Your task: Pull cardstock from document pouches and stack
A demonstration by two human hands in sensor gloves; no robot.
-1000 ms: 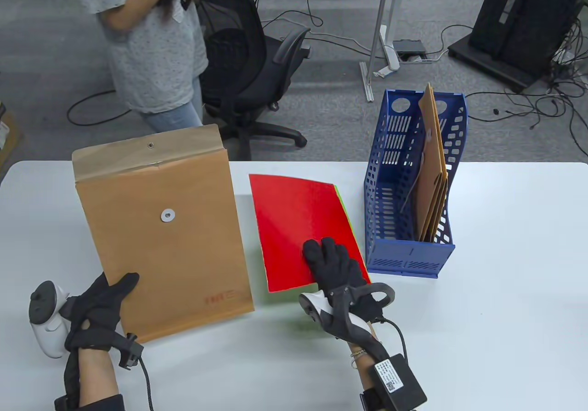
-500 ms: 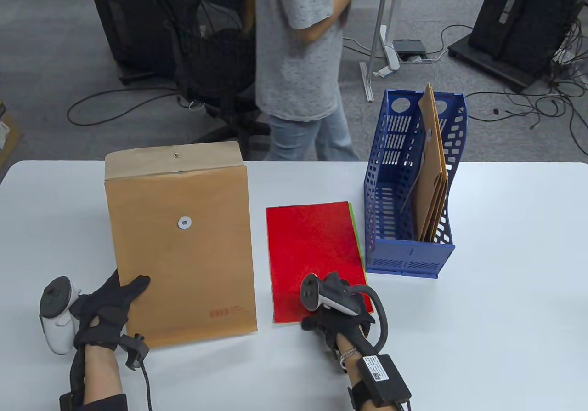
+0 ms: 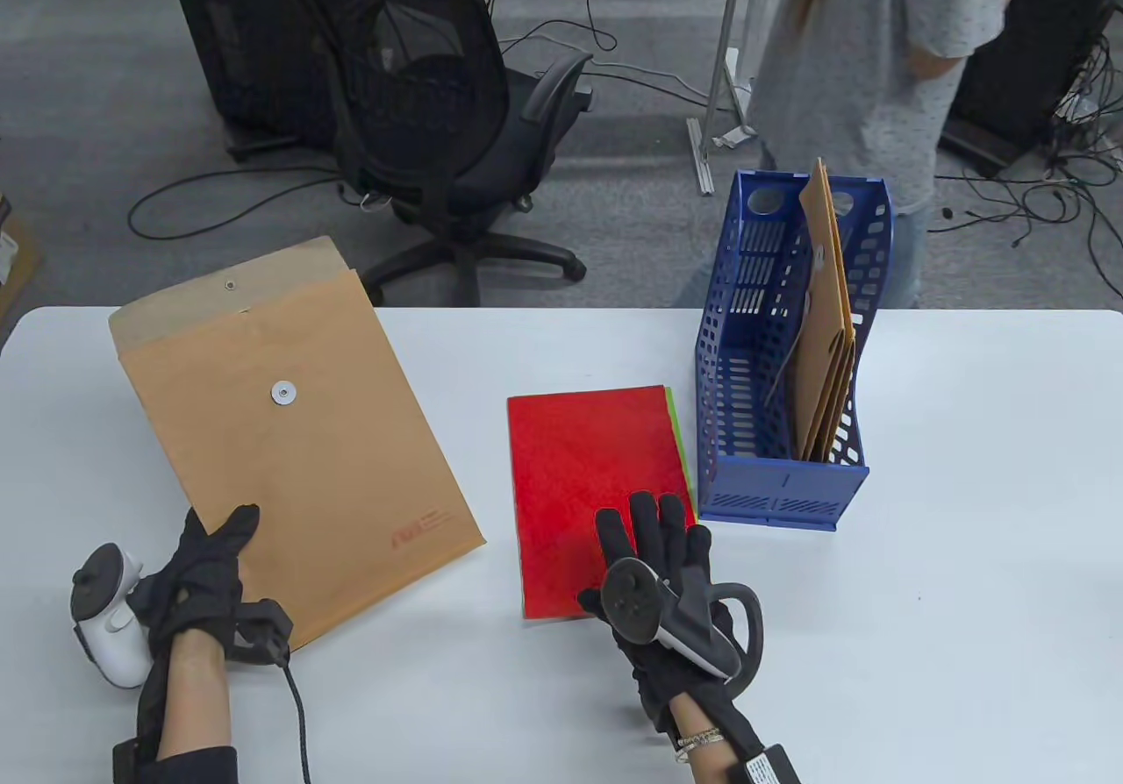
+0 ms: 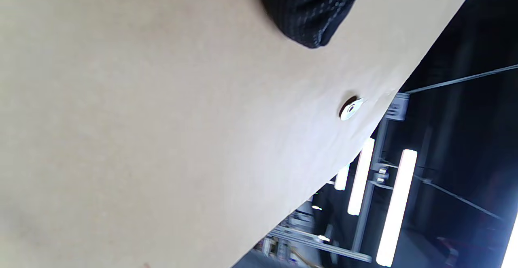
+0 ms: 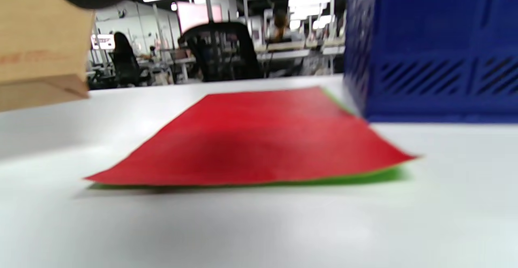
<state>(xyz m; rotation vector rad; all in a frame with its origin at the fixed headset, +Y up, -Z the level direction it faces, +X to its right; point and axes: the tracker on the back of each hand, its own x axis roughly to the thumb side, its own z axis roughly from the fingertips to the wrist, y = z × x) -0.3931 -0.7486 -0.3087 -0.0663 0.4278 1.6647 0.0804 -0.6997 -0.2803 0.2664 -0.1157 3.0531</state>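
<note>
A brown document pouch (image 3: 289, 442) with a white string washer is tilted up over the table's left side. My left hand (image 3: 219, 538) grips its near left corner, thumb on top. In the left wrist view the pouch (image 4: 162, 118) fills the frame under one fingertip (image 4: 311, 13). A red cardstock sheet (image 3: 588, 468) lies flat at the table's middle on a green sheet (image 3: 674, 416). My right hand (image 3: 654, 525) lies open, fingers stretched over the red sheet's near right corner. In the right wrist view the red sheet (image 5: 259, 138) lies flat on the green one (image 5: 364, 175).
A blue file holder (image 3: 772, 486) stands right of the stack, holding several brown pouches (image 3: 825, 319); it also shows in the right wrist view (image 5: 437, 49). An office chair (image 3: 439, 117) and a walking person (image 3: 869, 56) are beyond the table's far edge.
The pouch has swung left and turned counter-clockwise in my left hand. My right hand has turned flat with fingers stretched over the red sheet. The person behind has walked to the right.
</note>
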